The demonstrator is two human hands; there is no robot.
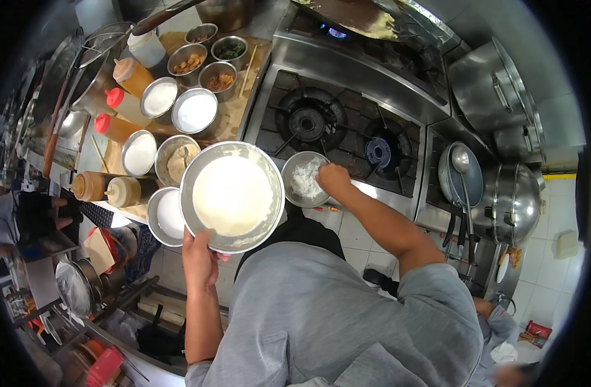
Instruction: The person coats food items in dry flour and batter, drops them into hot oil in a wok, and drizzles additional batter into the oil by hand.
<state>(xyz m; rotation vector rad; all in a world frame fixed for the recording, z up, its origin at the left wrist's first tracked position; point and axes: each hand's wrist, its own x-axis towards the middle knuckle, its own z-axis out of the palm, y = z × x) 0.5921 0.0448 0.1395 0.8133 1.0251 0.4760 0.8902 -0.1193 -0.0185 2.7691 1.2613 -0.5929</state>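
Kitchen viewed from above, left to right. At the far left, beyond the counter, a person (pixel 34 219) stands at the room's edge. The counter (pixel 259 59) is closely set: squeeze bottles (pixel 133 76) line its left side, steel bowls of white contents (pixel 151 222) its near side, and its right edge runs close beside the stove. The left grip (pixel 202 255) grasps the near rim of the big bowl (pixel 270 224), which holds pale liquid and overlaps the counter's near right corner. Just to its right, the small bowl (pixel 287 177) of white matter lies across the view of the stove's front edge; the right grip (pixel 334 180) is clenched on its right rim. Above both hands spreads the stove (pixel 379 200), its right burner (pixel 378 151) glowing blue. Farther right, a pan (pixel 479 180) bears a ladle (pixel 460 157); stockpots (pixel 486 84) border the stove, and tiled floor (pixel 553 271) extends beyond.
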